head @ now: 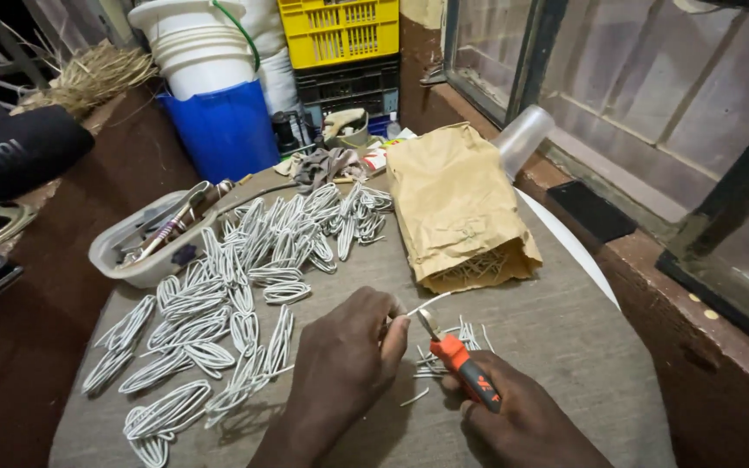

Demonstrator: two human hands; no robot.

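- Left hand (344, 351): fingers curled tight, pinching one end of a thin white wire (431, 302). The free end of the wire sticks out to the right, above the table (565, 347).
- Right hand (522, 425): closed around the orange-and-black handles of the pliers (465, 368). The pliers' metal nose points up toward the wire, just beside the left fingertips; contact between nose and wire cannot be told.
- Wire, handling judgement: light, thin and springy. It looks stiff enough to hold a bend, as the folded wire loops (244, 295) spread over the table keep their shape.
- Grip point, judgement: close to the working end, between thumb and forefinger, so the short length does not flex or spin. The coating looks smooth and may slip under a loose pinch.
- Cut ends are probably sharp; keep fingertips off them.
- Short cut pieces (452, 342) lie just beyond the pliers.
- Nearby: a brown paper bag (457, 204) lying open-mouthed toward the person, a shallow white tray (132, 260) of tools at the left.
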